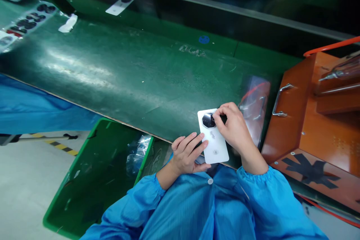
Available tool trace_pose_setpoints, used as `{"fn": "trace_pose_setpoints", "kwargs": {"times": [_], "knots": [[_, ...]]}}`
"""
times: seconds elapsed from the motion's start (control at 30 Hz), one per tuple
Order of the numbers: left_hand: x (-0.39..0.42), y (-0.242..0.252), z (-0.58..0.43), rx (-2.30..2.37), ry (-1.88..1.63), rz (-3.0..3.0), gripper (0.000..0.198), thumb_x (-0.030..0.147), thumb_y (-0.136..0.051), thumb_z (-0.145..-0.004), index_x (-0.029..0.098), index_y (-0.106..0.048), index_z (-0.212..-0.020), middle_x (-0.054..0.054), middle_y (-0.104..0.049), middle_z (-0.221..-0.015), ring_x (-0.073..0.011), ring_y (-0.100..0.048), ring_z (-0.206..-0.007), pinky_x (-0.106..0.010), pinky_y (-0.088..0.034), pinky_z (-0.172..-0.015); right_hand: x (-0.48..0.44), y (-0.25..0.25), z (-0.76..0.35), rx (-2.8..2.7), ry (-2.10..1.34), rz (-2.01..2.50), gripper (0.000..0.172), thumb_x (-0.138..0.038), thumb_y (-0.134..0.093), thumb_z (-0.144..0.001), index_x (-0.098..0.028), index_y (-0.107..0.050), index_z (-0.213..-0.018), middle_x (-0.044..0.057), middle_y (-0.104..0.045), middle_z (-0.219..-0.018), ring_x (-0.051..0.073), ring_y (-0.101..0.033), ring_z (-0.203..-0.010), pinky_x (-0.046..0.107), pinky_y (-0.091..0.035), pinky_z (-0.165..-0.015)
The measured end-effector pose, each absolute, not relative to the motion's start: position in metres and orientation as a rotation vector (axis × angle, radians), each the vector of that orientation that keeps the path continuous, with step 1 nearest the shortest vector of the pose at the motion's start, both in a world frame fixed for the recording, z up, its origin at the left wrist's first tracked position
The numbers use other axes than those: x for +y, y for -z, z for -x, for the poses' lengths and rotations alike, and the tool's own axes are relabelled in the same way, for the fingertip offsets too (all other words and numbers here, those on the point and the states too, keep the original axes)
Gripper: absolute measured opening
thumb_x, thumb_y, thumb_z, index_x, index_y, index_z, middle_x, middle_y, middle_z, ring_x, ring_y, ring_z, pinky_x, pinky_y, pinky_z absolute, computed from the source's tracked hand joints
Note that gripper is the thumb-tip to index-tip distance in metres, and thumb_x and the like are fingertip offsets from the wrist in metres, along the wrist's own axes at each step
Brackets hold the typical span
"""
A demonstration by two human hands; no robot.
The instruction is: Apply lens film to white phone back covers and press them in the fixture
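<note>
A white phone back cover (pixel 216 146) with a dark, many-sided camera window (pixel 209 120) lies at the bench's front edge, close to my body. My left hand (pixel 189 153) holds it from the left, fingers over its side and thumb at the lower edge. At the cover's upper right, my right hand (pixel 232 125) is closed in a pinch against the right rim of the camera window. Whatever the fingertips grip there is too small to make out.
Another white back cover (pixel 120 5) lies at the bench's rear. To the right stands an orange metal box (pixel 295 116) with a handle, beside a clear plastic sheet (pixel 255 105). A green bin (pixel 92 180) holding plastic film sits below left. Dark oval parts (pixel 32 20) lie far left.
</note>
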State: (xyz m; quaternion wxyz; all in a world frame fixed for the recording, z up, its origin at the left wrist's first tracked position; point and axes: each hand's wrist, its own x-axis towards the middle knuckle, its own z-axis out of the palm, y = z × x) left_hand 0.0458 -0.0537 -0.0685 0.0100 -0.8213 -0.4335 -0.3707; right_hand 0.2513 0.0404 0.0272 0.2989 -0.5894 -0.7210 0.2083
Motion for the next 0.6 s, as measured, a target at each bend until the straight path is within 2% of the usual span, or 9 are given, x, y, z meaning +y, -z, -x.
{"fn": "trace_pose_setpoints", "kwargs": {"times": [0.23,0.43,0.6], "knots": [[-0.0524,0.0641,-0.0469,-1.287,1.235,2.563,0.073,0.074,-0.045,-0.094,0.028,-0.053,-0.15,-0.008,-0.072,-0.131,-0.029,-0.062,-0.123,-0.045,-0.031,-0.105,0.0409,-0.025,-0.25,-1.875,-0.544,1.573,0.013,-0.025,-0.056,-0.094,-0.022,-0.062,-0.083,0.009,-0.06,-0.099,0.028,-0.061,-0.099,0.047,-0.049,-0.088],[-0.0541,0.0674,-0.0463,-1.329,1.163,2.544,0.071,0.078,-0.041,-0.093,0.032,-0.059,-0.144,-0.006,-0.073,-0.13,-0.029,-0.062,-0.122,-0.046,-0.031,-0.107,0.0399,-0.0222,-0.2492,-1.861,-0.522,1.556,0.013,-0.023,-0.055,-0.094,-0.022,-0.059,-0.081,0.009,-0.06,-0.099,0.027,-0.061,-0.099,0.047,-0.05,-0.089],[-0.0544,0.0679,-0.0457,-1.327,1.149,2.557,0.071,0.078,-0.039,-0.093,0.032,-0.058,-0.145,-0.006,-0.073,-0.131,-0.029,-0.063,-0.121,-0.046,-0.031,-0.106,0.0388,-0.0208,-0.2488,-1.866,-0.489,1.564,0.014,-0.023,-0.055,-0.094,-0.022,-0.059,-0.081,0.01,-0.06,-0.098,0.028,-0.061,-0.097,0.046,-0.05,-0.087]]}}
